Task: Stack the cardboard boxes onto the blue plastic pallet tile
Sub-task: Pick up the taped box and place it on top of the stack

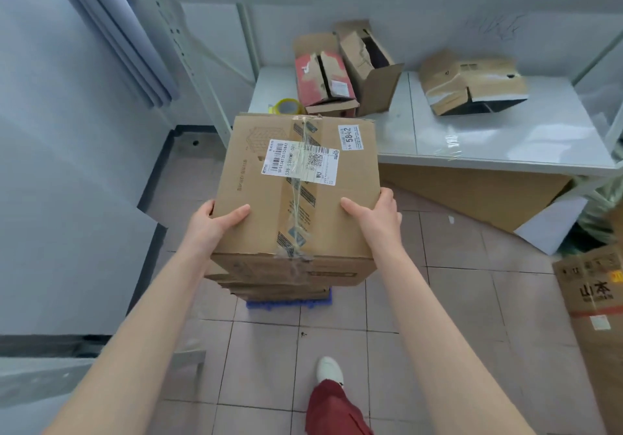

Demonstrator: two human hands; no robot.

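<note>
A taped cardboard box (269, 205) with white shipping labels sits on top of a stack of other boxes (279, 286). Under the stack only a strip of the blue plastic pallet tile (290, 303) shows on the tiled floor. My left hand (215, 224) grips the top box's near left corner, thumb on its lid. My right hand (374, 214) grips its right edge, thumb on the lid too. Whether the top box rests fully on the stack or is held just above it, I cannot tell.
Behind the stack runs a low grey shelf (488, 138) with two torn open boxes (340, 74), a crushed box (468, 80) and a yellow tape roll (286, 107). Flat cardboard (472, 192) leans under it. A printed box (596, 299) stands at the right. My foot (328, 369) is near.
</note>
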